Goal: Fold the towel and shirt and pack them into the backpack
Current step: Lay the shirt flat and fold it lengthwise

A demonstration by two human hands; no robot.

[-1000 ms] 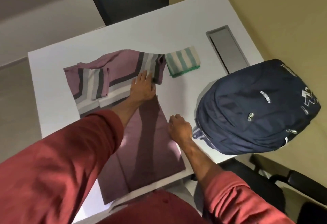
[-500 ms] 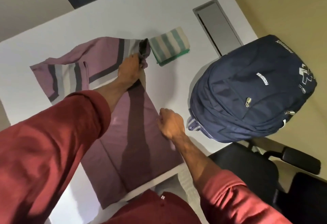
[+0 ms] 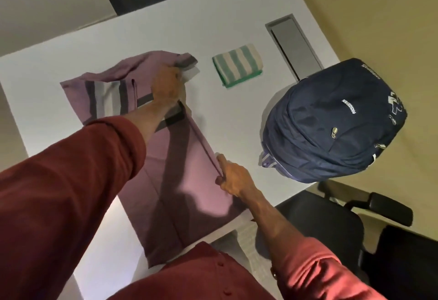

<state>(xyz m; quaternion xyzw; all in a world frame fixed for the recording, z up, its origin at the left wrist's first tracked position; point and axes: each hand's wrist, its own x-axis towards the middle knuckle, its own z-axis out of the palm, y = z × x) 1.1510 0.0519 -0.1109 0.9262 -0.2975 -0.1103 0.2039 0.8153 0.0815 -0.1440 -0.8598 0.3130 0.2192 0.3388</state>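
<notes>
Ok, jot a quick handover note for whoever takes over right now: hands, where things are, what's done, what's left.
Left hand grips the shirt near its striped far end; right hand pinches the shirt's side edge, nearer the person.
Shirt lies on the table, partly folded. Towel sits folded beyond it; backpack lies at the table's right edge.
Done: towel folded.
Left: finish folding the shirt, then pack both into the backpack.
</notes>
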